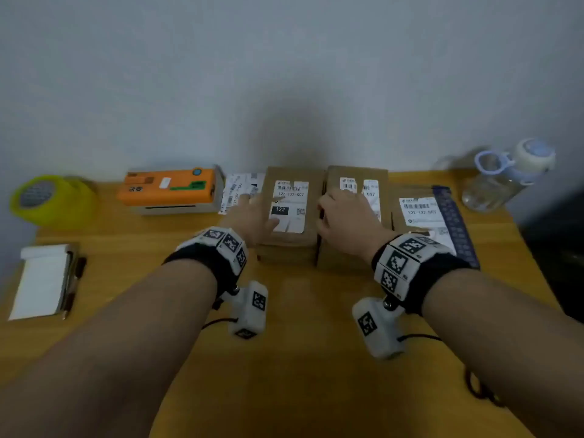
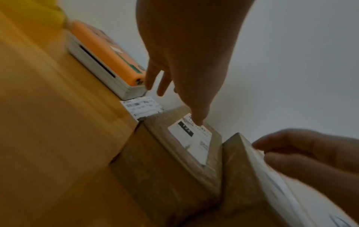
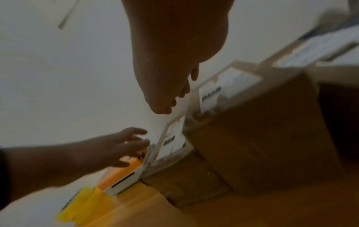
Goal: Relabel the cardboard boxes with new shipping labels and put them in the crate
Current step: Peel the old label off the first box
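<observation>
Two taped cardboard boxes stand side by side at the back of the table. The left box (image 1: pixel 286 252) (image 2: pixel 165 176) carries a white shipping label (image 1: pixel 290 203) (image 2: pixel 192 141) marked 122. My left hand (image 1: pixel 252 213) (image 2: pixel 184 61) lies over its left edge with fingers straight, the thumb touching the label. My right hand (image 1: pixel 344 210) (image 3: pixel 174 53) rests flat on top of the middle box (image 1: pixel 344 257) (image 3: pixel 262 138), partly covering its label (image 1: pixel 369 188). A third labelled box (image 1: pixel 396 200) sits to the right. Loose printed labels (image 1: pixel 235 191) lie between the left box and the printer. No crate is in view.
An orange-topped label printer (image 1: pixel 167 191) (image 2: pixel 104 58) stands at back left, with a yellow tape roll (image 1: pixel 50 200) beyond it. A notepad (image 1: pixel 44 279) and pen (image 1: pixel 74 286) lie at the left edge. A water bottle (image 1: pixel 505 175) stands back right. A dark blue strip (image 1: pixel 455 222) lies beside the third box.
</observation>
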{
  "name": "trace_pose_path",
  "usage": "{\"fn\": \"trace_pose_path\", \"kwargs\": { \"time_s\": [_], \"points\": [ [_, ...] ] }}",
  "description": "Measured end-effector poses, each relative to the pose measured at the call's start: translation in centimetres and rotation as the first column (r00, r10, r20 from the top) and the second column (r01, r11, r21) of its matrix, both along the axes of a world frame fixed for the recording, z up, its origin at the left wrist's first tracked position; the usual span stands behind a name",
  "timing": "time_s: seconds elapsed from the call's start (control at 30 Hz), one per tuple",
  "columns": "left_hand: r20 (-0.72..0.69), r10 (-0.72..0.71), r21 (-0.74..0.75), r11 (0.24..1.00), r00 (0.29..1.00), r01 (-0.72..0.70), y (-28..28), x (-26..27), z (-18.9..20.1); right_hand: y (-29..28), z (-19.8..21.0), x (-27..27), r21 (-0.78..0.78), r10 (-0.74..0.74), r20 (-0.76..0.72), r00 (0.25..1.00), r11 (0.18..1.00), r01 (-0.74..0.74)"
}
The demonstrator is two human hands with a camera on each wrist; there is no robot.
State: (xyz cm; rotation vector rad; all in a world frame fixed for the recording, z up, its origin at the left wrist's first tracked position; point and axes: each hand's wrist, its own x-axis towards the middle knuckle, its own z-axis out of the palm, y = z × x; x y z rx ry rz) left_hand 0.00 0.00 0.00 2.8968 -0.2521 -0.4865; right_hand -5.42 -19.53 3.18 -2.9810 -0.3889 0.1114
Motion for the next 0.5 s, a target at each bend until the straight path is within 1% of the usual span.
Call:
{"fn": "trace_pose_path", "kwargs": {
  "time_s": [0.03, 0.1, 0.17, 0.23, 0.33, 0.4, 0.43, 0.5],
  "points": [
    [-0.036, 0.061, -0.048, 0.997, 0.997, -0.063, -0.1, 1.0, -0.7, 0.6, -0.8, 0.1, -0.01, -0.013, -0.033, 0.999, 1.0, 0.012],
    [-0.114, 0.134, -0.083, 0.986, 0.984, -0.144, -0.1, 2.6, -1.6, 1.5, -2.1, 0.4, -0.079, -0.02, -0.042, 0.999, 0.997, 0.017],
    [-0.25, 0.141, -0.102, 0.98, 0.958, -0.171, 0.2, 3.7, -3.2, 2.2, -2.9, 0.5, -0.182, -0.019, -0.054, 0.998, 0.983, 0.009],
    [-0.394, 0.128, -0.148, 0.968, 0.91, -0.2, 0.8, 3.6, -4.3, 2.8, -3.0, 0.4, -0.267, -0.004, -0.079, 0.997, 0.964, -0.017],
    [-0.45, 0.097, -0.268, 0.934, 0.888, -0.238, 2.1, 3.1, -5.3, 4.0, -2.7, 0.2, -0.399, 0.043, -0.16, 0.986, 0.911, -0.105],
    [-0.458, 0.079, -0.285, 0.93, 0.885, -0.231, 3.3, 2.5, -5.6, 4.9, -2.7, -0.1, -0.483, 0.042, -0.205, 0.978, 0.864, -0.139],
    [-0.464, 0.067, -0.293, 0.929, 0.883, -0.225, 3.8, 1.8, -5.2, 5.3, -2.8, -0.2, -0.507, 0.034, -0.213, 0.976, 0.85, -0.14],
    [-0.467, 0.06, -0.321, 0.918, 0.882, -0.232, 4.9, 0.3, -4.2, 6.0, -2.8, -0.4, -0.477, 0.039, -0.219, 0.975, 0.868, -0.141]
  ]
}}
